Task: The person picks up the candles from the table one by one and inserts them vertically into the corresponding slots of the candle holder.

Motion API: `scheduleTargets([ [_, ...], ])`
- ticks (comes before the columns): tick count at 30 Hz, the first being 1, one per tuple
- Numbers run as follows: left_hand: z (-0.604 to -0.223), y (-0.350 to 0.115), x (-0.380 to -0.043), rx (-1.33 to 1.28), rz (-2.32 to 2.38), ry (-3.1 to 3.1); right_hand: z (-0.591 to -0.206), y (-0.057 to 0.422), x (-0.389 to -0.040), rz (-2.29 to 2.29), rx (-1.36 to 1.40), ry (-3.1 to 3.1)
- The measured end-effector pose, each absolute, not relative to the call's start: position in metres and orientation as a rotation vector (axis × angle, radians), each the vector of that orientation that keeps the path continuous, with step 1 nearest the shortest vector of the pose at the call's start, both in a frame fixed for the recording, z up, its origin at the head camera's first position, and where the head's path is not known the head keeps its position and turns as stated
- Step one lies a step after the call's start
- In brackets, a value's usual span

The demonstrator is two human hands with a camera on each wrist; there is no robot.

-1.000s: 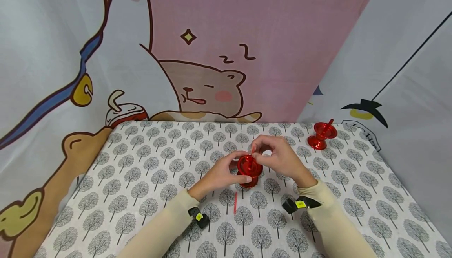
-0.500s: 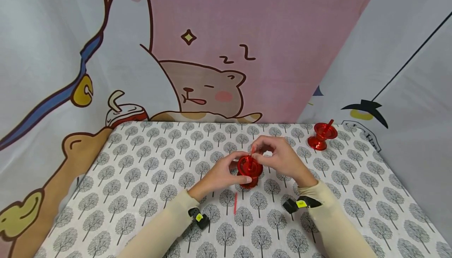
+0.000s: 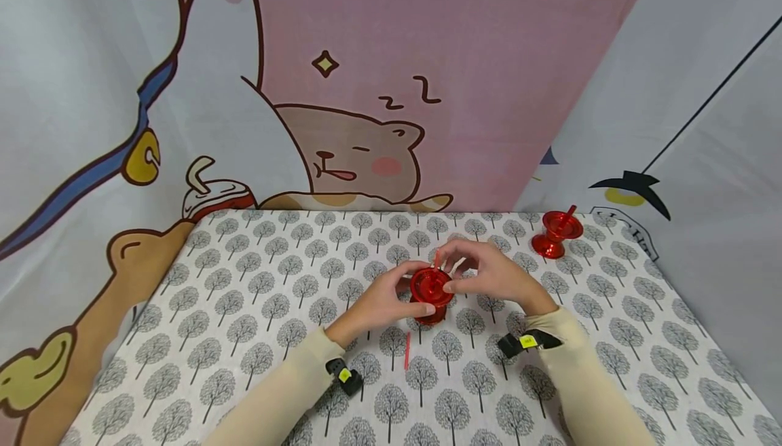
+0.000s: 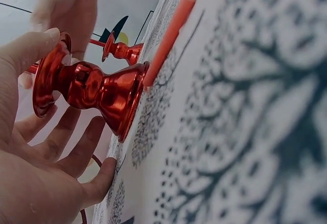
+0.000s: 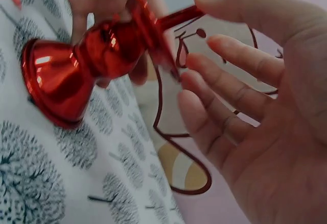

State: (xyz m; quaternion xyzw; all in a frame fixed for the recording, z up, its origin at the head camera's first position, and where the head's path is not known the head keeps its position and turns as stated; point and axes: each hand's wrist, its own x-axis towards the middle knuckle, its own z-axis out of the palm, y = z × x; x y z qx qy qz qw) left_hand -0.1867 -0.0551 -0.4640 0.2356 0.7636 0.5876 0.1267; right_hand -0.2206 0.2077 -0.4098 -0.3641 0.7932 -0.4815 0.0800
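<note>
Head view high, facing forward-down; wrist views close, sharing red stand (image 4: 88,85).

The near candle holder (image 3: 430,291) stands on the tablecloth (image 3: 244,310), the left hand (image 3: 380,298) around its left side, the right hand (image 3: 491,273) at its right. An inserted stick (image 3: 436,259) rises from its dish. A loose stick (image 3: 407,351) lies on the cloth before it, slightly left, between the forearms. Behind and right, near the back edge, stands the far candle holder (image 3: 552,237), a leaning stick (image 3: 569,214) in it.
</note>
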Motion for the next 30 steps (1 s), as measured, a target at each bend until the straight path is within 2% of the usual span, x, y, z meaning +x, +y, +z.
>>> scheduleTargets([
  [10, -0.466, -0.054, -0.189, 0.694, 1.711, 2.231, -0.430, 0.223, -0.231, -1.308, -0.897, 2.174],
  [30, -0.465, -0.060, -0.190, 0.665, 1.687, 2.261, -0.445, 0.221, -0.231, -1.300, -0.945, 2.111],
])
